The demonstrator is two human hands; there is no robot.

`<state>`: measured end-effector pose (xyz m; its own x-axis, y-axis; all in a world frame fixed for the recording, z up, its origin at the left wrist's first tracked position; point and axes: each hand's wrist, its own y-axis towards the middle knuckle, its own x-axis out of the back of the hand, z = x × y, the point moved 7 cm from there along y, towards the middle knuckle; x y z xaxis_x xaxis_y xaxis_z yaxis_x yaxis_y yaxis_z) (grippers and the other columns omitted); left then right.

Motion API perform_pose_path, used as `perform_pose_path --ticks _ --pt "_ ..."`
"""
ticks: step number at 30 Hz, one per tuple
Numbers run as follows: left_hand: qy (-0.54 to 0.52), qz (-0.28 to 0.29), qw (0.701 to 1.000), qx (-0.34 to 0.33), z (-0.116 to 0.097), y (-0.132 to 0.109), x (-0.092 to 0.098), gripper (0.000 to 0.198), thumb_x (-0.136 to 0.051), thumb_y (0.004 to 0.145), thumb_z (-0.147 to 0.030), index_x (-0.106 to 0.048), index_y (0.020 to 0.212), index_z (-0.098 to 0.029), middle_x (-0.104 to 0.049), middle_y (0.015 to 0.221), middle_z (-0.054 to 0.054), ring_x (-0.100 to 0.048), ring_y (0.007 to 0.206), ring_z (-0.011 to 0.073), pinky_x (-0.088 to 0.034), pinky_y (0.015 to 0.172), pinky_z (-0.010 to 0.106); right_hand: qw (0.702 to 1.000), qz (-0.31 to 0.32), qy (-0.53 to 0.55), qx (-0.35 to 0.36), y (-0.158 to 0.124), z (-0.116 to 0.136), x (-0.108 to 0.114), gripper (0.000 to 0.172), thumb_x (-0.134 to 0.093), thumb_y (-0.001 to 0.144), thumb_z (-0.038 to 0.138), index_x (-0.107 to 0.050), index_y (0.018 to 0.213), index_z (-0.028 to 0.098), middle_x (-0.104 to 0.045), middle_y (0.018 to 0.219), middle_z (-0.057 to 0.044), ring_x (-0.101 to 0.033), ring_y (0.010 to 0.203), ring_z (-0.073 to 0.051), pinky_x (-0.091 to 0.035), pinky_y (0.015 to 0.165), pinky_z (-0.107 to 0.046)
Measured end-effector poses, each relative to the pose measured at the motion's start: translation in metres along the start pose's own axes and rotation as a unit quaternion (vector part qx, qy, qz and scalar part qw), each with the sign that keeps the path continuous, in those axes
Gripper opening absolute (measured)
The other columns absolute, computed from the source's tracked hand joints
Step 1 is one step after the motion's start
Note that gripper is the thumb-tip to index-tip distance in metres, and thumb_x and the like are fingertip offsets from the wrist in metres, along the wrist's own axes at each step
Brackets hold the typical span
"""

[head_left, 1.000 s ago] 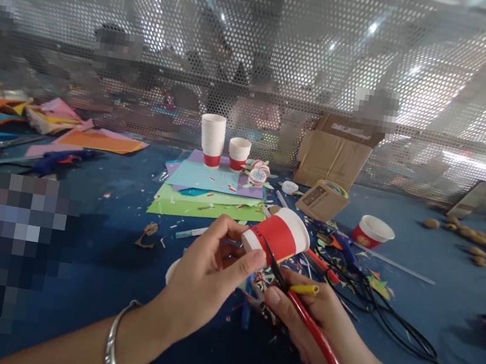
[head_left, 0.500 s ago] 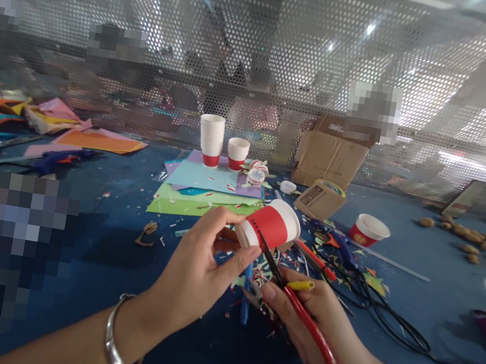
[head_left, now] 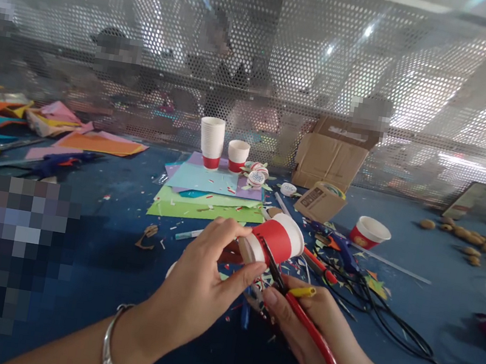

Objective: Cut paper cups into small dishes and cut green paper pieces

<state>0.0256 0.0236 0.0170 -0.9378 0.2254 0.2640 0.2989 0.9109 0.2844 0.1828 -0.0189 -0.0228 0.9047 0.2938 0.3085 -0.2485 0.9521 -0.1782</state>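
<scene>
My left hand (head_left: pixel 203 286) pinches the bottom end of a red-and-white paper cup (head_left: pixel 274 241) lying on its side in the air, rim pointing away. My right hand (head_left: pixel 316 329) grips red-handled scissors (head_left: pixel 307 327). Their dark blades reach up to the cup's red band near its base. Both hands hover low over a blue table (head_left: pixel 97 257) with paper scraps beneath them.
Coloured paper sheets (head_left: pixel 208 198), a stack of cups (head_left: pixel 210 141) and a single cup (head_left: pixel 237 155) lie beyond. Another cup (head_left: pixel 369 232), a cardboard box (head_left: pixel 333 153), black cables (head_left: pixel 387 322) and nuts (head_left: pixel 477 247) are to the right. A perforated metal screen (head_left: pixel 290 60) stands behind.
The cup has been turned slightly in my left hand and the scissor blades have shifted along its base. Both hands stay in about the same place.
</scene>
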Motion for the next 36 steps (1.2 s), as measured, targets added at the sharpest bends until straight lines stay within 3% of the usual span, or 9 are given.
perform_pose_path --ticks 5,7,12,19,24,28,36 --pt "-0.166 0.006 0.981 0.1 0.011 0.0 -0.013 0.043 -0.071 0.087 -0.043 -0.051 0.119 -0.024 -0.067 0.118 0.008 -0.067 0.098 0.0204 -0.058 0.086 0.037 0.999 -0.005 0.03 0.021 0.003 0.003 0.005 0.037 -0.066 0.088 0.056 -0.057 0.083 0.02 -0.046 0.045 0.007 -0.037 0.035 -0.008 -0.028 0.034 -0.022" --pt "-0.224 -0.004 0.964 0.142 0.016 0.001 -0.017 0.042 -0.071 0.087 -0.047 -0.053 0.114 -0.021 -0.065 0.118 0.008 -0.067 0.095 0.0179 -0.058 0.087 0.036 0.998 -0.013 0.053 0.018 0.004 0.002 0.005 0.036 -0.069 0.086 0.055 -0.06 0.086 0.02 -0.048 0.047 0.007 -0.036 0.036 -0.009 -0.028 0.035 -0.022" --pt "-0.298 -0.023 0.936 0.187 0.021 0.005 -0.017 0.037 -0.074 0.084 -0.049 -0.056 0.092 -0.018 -0.065 0.094 0.004 -0.065 0.086 0.0156 -0.06 0.081 0.032 0.999 -0.041 0.014 0.029 0.006 0.005 0.006 0.039 -0.067 0.087 0.056 -0.063 0.083 0.018 -0.059 0.065 0.001 -0.042 0.046 -0.009 -0.032 0.039 -0.022" --pt "-0.291 -0.027 0.939 0.18 0.022 0.005 -0.015 0.035 -0.077 0.082 -0.045 -0.056 0.089 -0.018 -0.066 0.095 0.003 -0.064 0.093 0.017 -0.058 0.082 0.031 0.997 -0.053 -0.025 0.04 0.005 0.007 0.007 0.041 -0.061 0.09 0.057 -0.062 0.081 0.017 -0.055 0.064 0.0 -0.045 0.05 -0.01 -0.032 0.042 -0.022" --pt "-0.236 -0.008 0.956 0.174 0.024 0.005 -0.016 0.033 -0.072 0.086 -0.047 -0.056 0.094 -0.019 -0.065 0.094 0.001 -0.063 0.084 0.0145 -0.055 0.084 0.035 0.998 -0.045 -0.022 0.034 0.004 0.0 0.006 0.044 -0.058 0.092 0.059 -0.062 0.083 0.016 -0.051 0.06 0.002 -0.041 0.047 -0.009 -0.028 0.04 -0.022" --pt "-0.211 -0.009 0.964 0.163 0.025 0.004 -0.014 0.033 -0.072 0.086 -0.048 -0.056 0.093 -0.02 -0.064 0.092 -0.001 -0.065 0.083 0.0134 -0.054 0.08 0.031 0.999 -0.015 -0.031 0.037 0.005 -0.002 0.004 0.043 -0.055 0.095 0.058 -0.06 0.085 0.017 -0.049 0.058 0.004 -0.039 0.043 -0.007 -0.028 0.04 -0.021" --pt "-0.157 -0.018 0.982 0.101 0.016 0.005 -0.007 0.03 -0.073 0.086 -0.044 -0.057 0.098 -0.021 -0.068 0.095 0.002 -0.066 0.081 0.0141 -0.054 0.073 0.027 0.999 -0.011 -0.039 0.005 0.003 -0.011 0.003 0.042 -0.054 0.095 0.059 -0.057 0.084 0.019 -0.042 0.05 0.007 -0.037 0.035 -0.005 -0.026 0.036 -0.021"
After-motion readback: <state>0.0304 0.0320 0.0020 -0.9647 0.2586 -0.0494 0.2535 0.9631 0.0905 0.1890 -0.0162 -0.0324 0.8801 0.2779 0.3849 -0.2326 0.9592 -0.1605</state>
